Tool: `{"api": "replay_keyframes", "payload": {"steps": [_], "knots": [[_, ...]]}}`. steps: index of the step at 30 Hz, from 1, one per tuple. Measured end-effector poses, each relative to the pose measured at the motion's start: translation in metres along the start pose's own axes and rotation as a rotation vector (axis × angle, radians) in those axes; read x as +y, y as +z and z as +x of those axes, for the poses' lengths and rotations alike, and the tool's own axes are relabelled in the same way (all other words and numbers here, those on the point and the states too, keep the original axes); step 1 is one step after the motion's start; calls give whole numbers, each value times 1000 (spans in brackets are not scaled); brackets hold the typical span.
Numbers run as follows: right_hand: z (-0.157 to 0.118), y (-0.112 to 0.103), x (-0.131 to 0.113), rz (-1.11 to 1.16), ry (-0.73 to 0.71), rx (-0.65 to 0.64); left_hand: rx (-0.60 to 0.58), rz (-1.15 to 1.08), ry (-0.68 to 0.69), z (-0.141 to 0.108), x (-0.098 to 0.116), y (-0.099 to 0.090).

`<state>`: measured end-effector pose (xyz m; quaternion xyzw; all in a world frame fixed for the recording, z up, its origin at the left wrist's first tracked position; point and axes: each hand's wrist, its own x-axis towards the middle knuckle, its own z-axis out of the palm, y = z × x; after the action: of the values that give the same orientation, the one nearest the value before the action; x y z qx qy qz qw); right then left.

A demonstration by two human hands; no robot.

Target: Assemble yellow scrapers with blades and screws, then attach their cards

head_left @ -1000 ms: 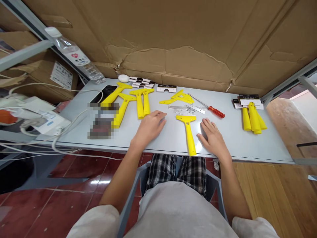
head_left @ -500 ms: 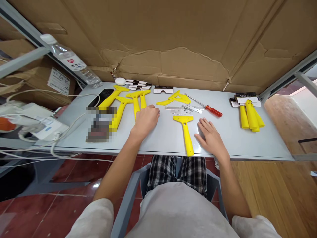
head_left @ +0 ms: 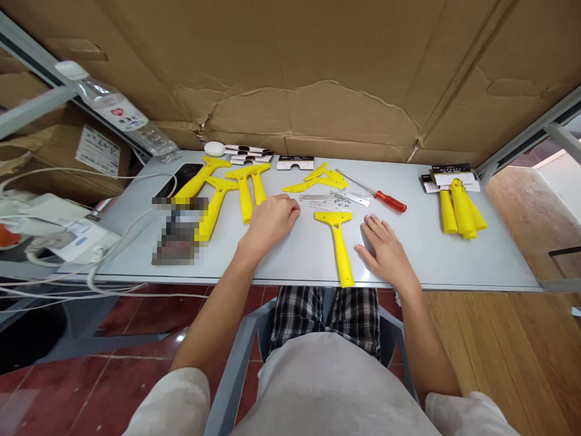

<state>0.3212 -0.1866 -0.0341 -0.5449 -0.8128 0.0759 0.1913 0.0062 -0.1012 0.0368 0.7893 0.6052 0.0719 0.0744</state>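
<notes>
My left hand [head_left: 272, 223] rests on the table with its fingers curled in, and nothing shows in it; the inside of its fingers is hidden. Beside it on the left lie several yellow scraper handles [head_left: 244, 197]. My right hand [head_left: 385, 245] lies flat, palm down, fingers stretched out and holding nothing. Between both hands, a single yellow scraper handle [head_left: 341, 251] points its grip at the front edge. Just beyond its head are metal blades [head_left: 318, 197] and a heap of small screws [head_left: 340, 200]. Farther back are yellow cover pieces [head_left: 333, 179] and a red-handled screwdriver [head_left: 389, 201].
Yellow scraper grips with black-and-white cards [head_left: 463, 209] lie at the right. Card pieces [head_left: 295, 162] lie along the cardboard [head_left: 318, 60] at the back. A phone [head_left: 184, 177] is at the left, near a plastic bottle [head_left: 120, 112], white cables and a power strip [head_left: 86, 236].
The camera view has shifted slightly. My left hand sits a little farther right, uncovering more of the scraper handles behind it. My right hand and the objects on the table stay where they were.
</notes>
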Motion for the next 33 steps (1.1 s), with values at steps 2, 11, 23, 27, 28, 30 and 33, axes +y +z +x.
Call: {"api": "replay_keyframes", "payload": {"steps": [2, 11, 23, 27, 28, 30, 33], "knots": [[0, 0, 0, 2, -2, 2, 3, -43, 61, 0, 9, -1], [0, 0, 0, 9, -3, 7, -76, -17, 172, 6, 48, 1], [0, -3, -4, 23, 8, 6, -63, -98, 173, 4, 36, 10], [0, -6, -4, 54, -3, 31, -18, -188, 154, -3, 20, 15], [1, -9, -4, 72, -12, 55, -8, -202, 135, -5, 17, 17], [8, -17, -3, 109, -43, 124, 9, -226, 96, -9, 11, 21], [32, -33, -2, 127, -147, 188, 33, -282, 65, -13, 6, 28]]}}
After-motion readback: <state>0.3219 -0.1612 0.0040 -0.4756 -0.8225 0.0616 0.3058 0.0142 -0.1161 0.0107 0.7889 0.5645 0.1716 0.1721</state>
